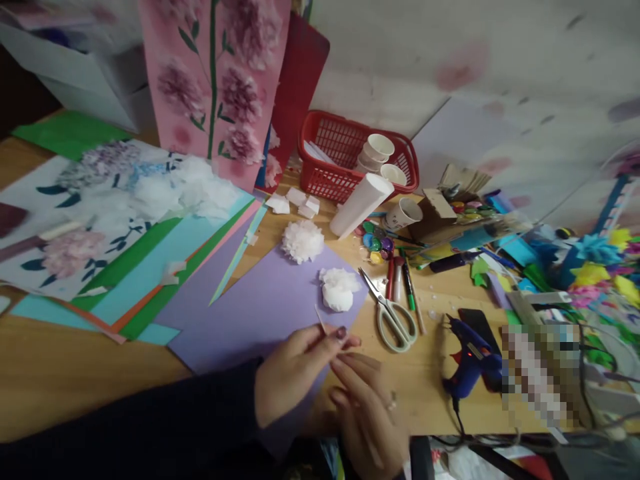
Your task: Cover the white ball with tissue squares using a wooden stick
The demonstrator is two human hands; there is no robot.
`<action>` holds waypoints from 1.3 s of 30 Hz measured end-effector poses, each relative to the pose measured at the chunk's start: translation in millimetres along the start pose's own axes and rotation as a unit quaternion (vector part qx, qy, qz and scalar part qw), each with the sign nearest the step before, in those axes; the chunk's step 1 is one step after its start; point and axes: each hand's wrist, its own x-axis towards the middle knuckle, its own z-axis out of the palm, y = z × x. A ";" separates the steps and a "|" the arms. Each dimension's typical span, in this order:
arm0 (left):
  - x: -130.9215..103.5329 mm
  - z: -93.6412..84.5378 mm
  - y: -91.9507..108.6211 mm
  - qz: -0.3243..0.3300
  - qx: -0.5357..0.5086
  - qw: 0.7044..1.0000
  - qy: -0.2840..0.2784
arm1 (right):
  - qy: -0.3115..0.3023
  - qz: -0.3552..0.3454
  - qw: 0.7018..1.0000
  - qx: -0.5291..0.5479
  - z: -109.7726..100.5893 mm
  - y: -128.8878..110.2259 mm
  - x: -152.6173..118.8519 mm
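Observation:
My left hand (295,370) pinches a thin white strip (320,319) between thumb and fingers, its end sticking up. My right hand (370,407) is slightly blurred, with bent fingers drawn together against the left fingertips; what they hold, if anything, is hidden. Just beyond both hands, a white ball with a ruffled top (339,293) rests on purple paper (255,313). Farther back on that paper's edge sits a fluffy white paper flower (303,241). Scissors (393,317) with pale handles lie closed to the right of the ball.
At right, a blue glue gun (470,360) with a red light lies near a dark phone (480,327). A red basket (325,167) with paper cups, a white roll (361,205) and paint pots (377,243) stand behind. Layered coloured papers (135,267) and white fluff (200,187) cover the left.

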 end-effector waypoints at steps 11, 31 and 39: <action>46.7 -55.7 30.3 0.037 0.117 0.988 0.094 | 0.385 0.432 0.790 -0.203 -67.1 62.5 -78.2; 88.7 -79.0 19.6 -0.020 0.108 0.993 -0.031 | 0.175 0.461 0.869 -0.041 -120.4 43.5 -11.5; 91.6 -80.5 20.5 -0.032 0.065 0.997 -0.016 | -0.089 0.241 0.966 -0.041 -64.2 25.3 39.5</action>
